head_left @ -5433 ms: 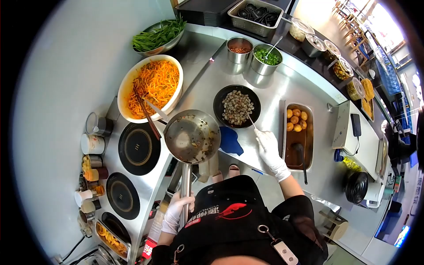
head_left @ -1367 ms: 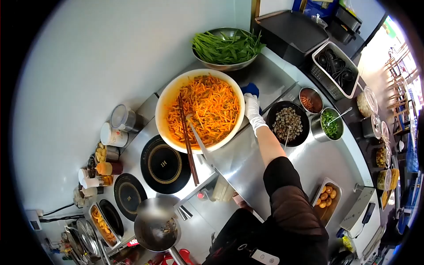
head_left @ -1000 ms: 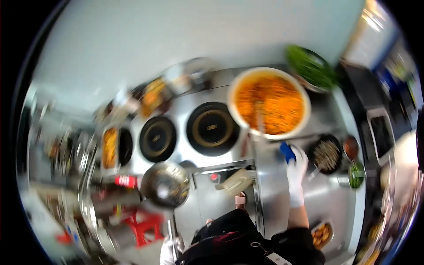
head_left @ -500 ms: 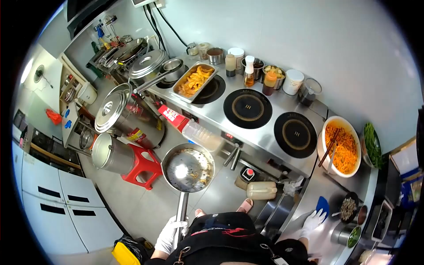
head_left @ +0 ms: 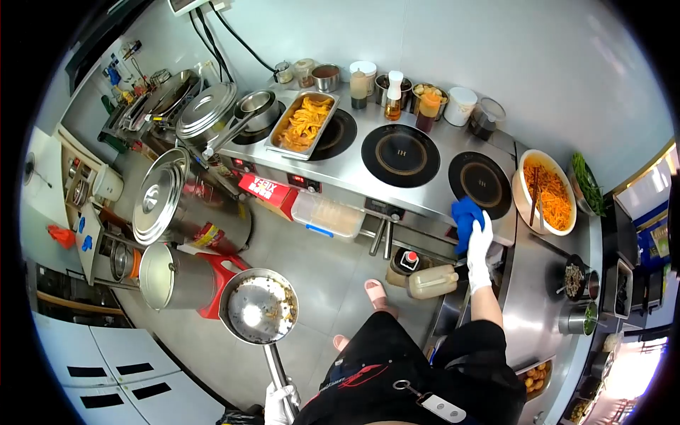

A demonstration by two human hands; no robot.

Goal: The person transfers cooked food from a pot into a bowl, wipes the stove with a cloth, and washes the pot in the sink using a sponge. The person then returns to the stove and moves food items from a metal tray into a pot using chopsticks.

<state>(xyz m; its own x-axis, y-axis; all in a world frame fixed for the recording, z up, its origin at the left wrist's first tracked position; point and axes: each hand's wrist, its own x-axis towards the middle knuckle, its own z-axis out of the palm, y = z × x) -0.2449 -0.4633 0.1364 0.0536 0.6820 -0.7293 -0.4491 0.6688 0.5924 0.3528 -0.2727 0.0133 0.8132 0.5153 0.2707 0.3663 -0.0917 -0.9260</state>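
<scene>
My left hand [head_left: 280, 402], in a white glove, is wrapped around the handle of a steel frying pan [head_left: 258, 306]. The pan hangs over the floor, and dark food residue clings to its inside. In a white glove too, my right hand [head_left: 480, 244] grips a blue cloth [head_left: 467, 221] at the front edge of the steel cooktop [head_left: 425, 195]. The cloth hangs partly over that edge, close to the right black induction plate [head_left: 481, 185]. A second black induction plate [head_left: 401, 156] lies to its left.
A metal tray of yellow-orange strips [head_left: 303, 126] sits on the cooktop's left side. Sauce bottles and tubs line the wall. To the right stands a bowl of shredded carrot [head_left: 547, 193] with chopsticks. A bucket [head_left: 177, 276] on a red stool [head_left: 221, 283] is near the pan.
My right hand has taken up the blue cloth from the right counter and carried it to the cooktop edge. The pan has moved left and lower in view as my body and view shifted.
</scene>
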